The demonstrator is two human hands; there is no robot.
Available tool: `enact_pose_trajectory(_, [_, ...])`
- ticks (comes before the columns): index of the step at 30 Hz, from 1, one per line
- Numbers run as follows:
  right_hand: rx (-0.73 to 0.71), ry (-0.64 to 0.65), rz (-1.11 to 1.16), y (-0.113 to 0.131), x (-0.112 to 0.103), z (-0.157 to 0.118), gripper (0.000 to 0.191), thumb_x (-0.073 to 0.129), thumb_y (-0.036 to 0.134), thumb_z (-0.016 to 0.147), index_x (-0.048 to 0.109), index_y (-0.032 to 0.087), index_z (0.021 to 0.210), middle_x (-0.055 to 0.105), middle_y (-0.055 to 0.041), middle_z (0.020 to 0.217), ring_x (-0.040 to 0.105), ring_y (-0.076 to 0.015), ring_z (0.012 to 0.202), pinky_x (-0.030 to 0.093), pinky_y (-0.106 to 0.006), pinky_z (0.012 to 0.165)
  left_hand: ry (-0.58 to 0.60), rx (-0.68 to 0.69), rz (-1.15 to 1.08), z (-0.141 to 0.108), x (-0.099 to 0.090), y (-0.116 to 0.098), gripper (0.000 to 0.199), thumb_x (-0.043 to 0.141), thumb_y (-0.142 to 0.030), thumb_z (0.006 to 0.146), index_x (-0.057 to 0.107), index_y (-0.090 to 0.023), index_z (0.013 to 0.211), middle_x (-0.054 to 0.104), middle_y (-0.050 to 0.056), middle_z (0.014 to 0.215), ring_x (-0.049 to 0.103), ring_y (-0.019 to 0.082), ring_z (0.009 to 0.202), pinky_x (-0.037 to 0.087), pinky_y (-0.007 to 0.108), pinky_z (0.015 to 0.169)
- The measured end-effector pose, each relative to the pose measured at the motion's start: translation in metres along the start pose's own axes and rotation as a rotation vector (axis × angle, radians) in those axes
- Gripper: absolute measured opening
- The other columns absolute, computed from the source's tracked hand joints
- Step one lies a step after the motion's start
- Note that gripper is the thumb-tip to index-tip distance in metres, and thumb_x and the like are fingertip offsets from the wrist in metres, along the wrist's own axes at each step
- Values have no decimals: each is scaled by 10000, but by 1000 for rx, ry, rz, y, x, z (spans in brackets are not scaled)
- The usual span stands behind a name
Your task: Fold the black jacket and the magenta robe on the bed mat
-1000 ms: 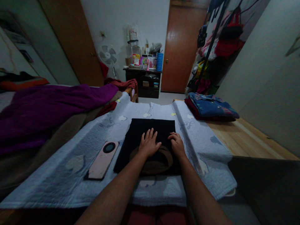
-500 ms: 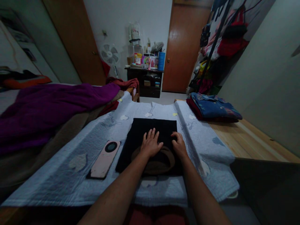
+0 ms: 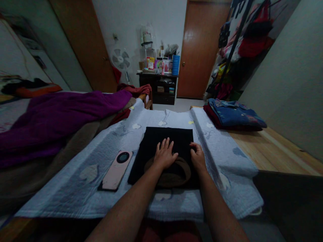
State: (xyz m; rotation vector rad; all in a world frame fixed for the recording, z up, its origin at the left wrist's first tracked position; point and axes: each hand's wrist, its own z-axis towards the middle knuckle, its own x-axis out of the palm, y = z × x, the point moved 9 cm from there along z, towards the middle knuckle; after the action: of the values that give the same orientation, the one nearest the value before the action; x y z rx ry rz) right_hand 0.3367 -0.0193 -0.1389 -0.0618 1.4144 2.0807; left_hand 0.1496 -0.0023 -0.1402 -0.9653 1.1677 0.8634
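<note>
A folded black shirt (image 3: 151, 144) lies flat on the quilt, its round brownish neckline (image 3: 186, 171) towards me. My left hand (image 3: 165, 154) rests palm down on the middle of the shirt, fingers spread and holding nothing. At the shirt's right edge is my right hand (image 3: 198, 156), its fingers curled and bent in towards the thumb on the cloth. The fingertips' exact hold on that edge is hard to make out. To the left of the shirt, a pink phone (image 3: 117, 171) with a round dark camera ring lies back up.
The pale blue quilt (image 3: 91, 191) covers the surface in front of me. Folded blue and dark red clothes (image 3: 234, 114) are stacked on the right, by a wooden board (image 3: 264, 148). A purple blanket (image 3: 63, 114) is heaped at left. A fan (image 3: 121, 58) stands behind.
My right hand has shifted slightly outward to the shirt's right edge. My left hand stays spread on the shirt. The whole view has moved a little.
</note>
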Motion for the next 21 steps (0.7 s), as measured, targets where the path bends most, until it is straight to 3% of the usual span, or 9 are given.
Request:
enact_pose_trajectory(4, [-83,0,-128,5,9,-2,280,577,318,731,568,193,982,548,-116,1102,484,-277,1105,379,-474,1012,-14,2,13,0,2,0,703,344,-595,900,304,-208,1485,183,93,1593,141,266,1461,144,493,1164])
enact_pose_trajectory(8, [-94,16,-148,2,13,-2,339,532,209,680,575,197,1016,514,-120,1172,450,-277,1175,351,-479,1051,-25,5,13,1,4,1,688,340,-591,902,314,-218,1480,190,88,1592,135,253,1463,138,494,1165])
enact_pose_trajectory(12, [-10,21,-47,-11,2,-1,433,446,141,632,574,216,1038,533,-89,1180,477,-244,1177,331,-454,1083,-25,8,8,1,4,1,687,344,-585,903,310,-215,1481,177,91,1595,134,252,1464,142,497,1164])
enact_pose_trajectory(16, [58,66,22,-21,-2,0,349,494,233,720,571,221,1060,544,-80,1201,491,-239,1177,331,-450,1084,-22,14,12,1,4,1,694,333,-593,905,306,-212,1484,172,89,1596,127,258,1465,146,494,1164])
enact_pose_trajectory(21, [-25,106,-40,-14,5,-1,371,632,350,712,564,230,1057,530,-85,1207,488,-248,1188,356,-449,1070,-22,11,21,0,3,1,686,333,-585,909,303,-214,1486,179,88,1595,129,259,1464,145,496,1164])
